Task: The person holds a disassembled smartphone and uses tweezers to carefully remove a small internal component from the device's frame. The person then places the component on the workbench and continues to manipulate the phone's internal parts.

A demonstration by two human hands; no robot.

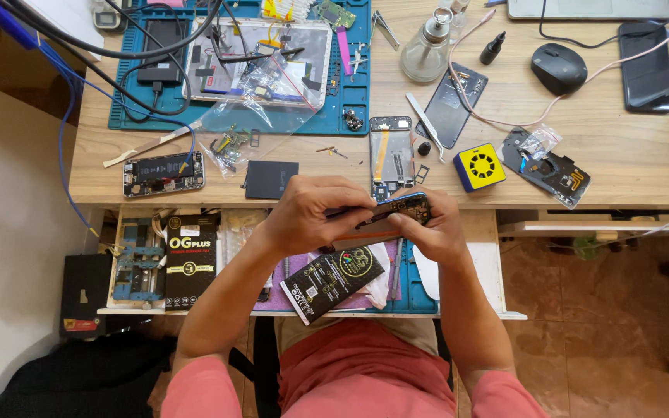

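Gripping an opened smartphone [396,209] between both hands, a person in a red shirt sits at a wooden surface [613,166] seen from above. The left hand [315,213] closes over the phone's left end, fingers curled on top. The right hand [435,232] clasps the right end, thumb pressed on the phone's edge. The phone hangs just past the front edge of the surface, above an open drawer [474,271].

In the drawer lie a teal mat, a purple cloth and a black printed packet [333,280], with a black box [190,259] and a blue metal jig [137,267] to the left.

On the surface just beyond the hands lies a bare phone frame [391,155], a dark rectangular battery [270,179] beside it, and a second opened phone [163,173] further left. To the right sit a yellow and blue cube-shaped gadget [479,167] and a black back cover with parts [555,172]. Further back are a blue work mat [350,101] holding a dismantled tablet [261,58], a glass dispenser bottle [426,50], a black computer mouse [558,67] and a dark phone [646,66]. Cables trail across the surface.

Brown tiled floor [582,310] shows at right, a pale floor at left.
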